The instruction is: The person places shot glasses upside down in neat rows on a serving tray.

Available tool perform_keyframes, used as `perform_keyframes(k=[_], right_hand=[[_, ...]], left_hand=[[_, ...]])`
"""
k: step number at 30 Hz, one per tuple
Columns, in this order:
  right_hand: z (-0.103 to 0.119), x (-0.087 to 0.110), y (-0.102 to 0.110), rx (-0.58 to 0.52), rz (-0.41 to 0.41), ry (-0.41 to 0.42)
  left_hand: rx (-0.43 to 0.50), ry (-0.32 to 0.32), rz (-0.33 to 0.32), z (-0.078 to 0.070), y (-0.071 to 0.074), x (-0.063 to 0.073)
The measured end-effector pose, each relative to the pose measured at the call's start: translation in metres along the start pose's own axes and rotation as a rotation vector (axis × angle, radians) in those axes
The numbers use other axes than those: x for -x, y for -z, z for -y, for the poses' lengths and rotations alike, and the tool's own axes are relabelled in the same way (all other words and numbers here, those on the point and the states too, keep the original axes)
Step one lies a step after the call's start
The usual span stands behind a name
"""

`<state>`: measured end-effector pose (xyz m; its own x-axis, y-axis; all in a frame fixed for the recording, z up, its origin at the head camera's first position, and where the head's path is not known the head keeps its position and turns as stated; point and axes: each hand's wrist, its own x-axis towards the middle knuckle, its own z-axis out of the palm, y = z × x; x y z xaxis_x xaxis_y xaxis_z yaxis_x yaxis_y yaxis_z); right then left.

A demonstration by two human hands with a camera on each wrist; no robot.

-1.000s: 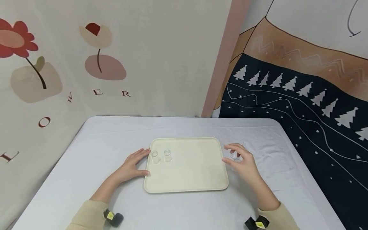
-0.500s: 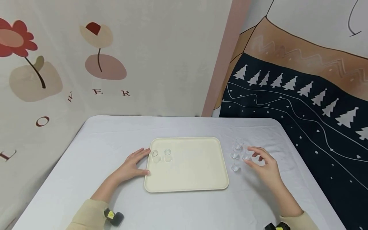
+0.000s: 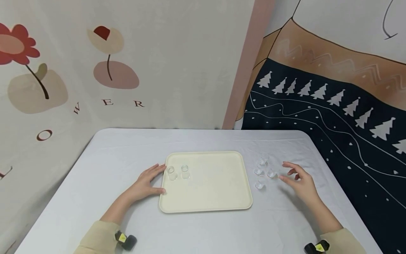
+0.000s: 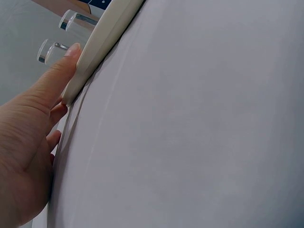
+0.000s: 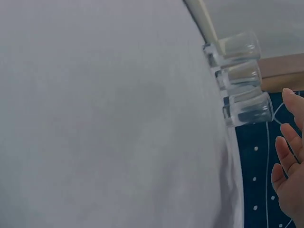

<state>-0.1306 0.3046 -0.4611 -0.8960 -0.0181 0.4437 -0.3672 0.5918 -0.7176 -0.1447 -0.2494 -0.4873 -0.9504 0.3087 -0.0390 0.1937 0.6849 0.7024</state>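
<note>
My left hand [image 3: 144, 183] rests with spread fingers against the left edge of a cream tray [image 3: 209, 208]. Its thumb [image 4: 61, 71] lies on the tray's rim in the left wrist view. On the tray's left side stand two small clear shot glasses, one near the edge [image 3: 171, 173] and another [image 3: 185, 172] to its right. My right hand [image 3: 301, 180] hovers right of a cluster of clear shot glasses [image 3: 260, 184], its fingers loosely bent and holding nothing. The thumb tip is close to the nearest shot glass [image 3: 272, 173]. In the right wrist view the fingers [image 5: 289, 152] are apart from the glasses.
A white cloth [image 3: 133, 233] covers the table. The shot glass cluster, several glasses close together, stands just right of the tray. Behind the table hangs a flower-printed curtain [image 3: 177, 70]; a dark cloth with tree shapes [image 3: 317, 120] hangs at the right.
My right hand has moved right, from beside the tray's right edge past the glasses, bringing the cluster into clear view. The left hand and the tray stay where they were.
</note>
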Motion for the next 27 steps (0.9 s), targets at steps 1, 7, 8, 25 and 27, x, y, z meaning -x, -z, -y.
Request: perform_keyframes(k=[1, 7, 8, 25, 27], right_hand=[[-0.003, -0.001, 0.0, 0.001, 0.008, -0.002], [-0.017, -0.005, -0.001, 0.001, 0.083, -0.034], [-0.019, -0.006, -0.001, 0.0, 0.098, -0.041], [-0.032, -0.016, -0.012, 0.053, 0.228, -0.101], [-0.033, -0.015, -0.014, 0.049, 0.221, -0.116]], left_hand=[[0.0, -0.001, 0.0, 0.0, 0.0, 0.0], [-0.006, -0.011, -0.004, 0.0, 0.001, 0.0], [-0.006, -0.012, -0.004, 0.0, 0.001, 0.0], [0.004, -0.016, -0.002, 0.004, -0.001, -0.001], [0.002, -0.012, -0.001, 0.004, -0.001, 0.0]])
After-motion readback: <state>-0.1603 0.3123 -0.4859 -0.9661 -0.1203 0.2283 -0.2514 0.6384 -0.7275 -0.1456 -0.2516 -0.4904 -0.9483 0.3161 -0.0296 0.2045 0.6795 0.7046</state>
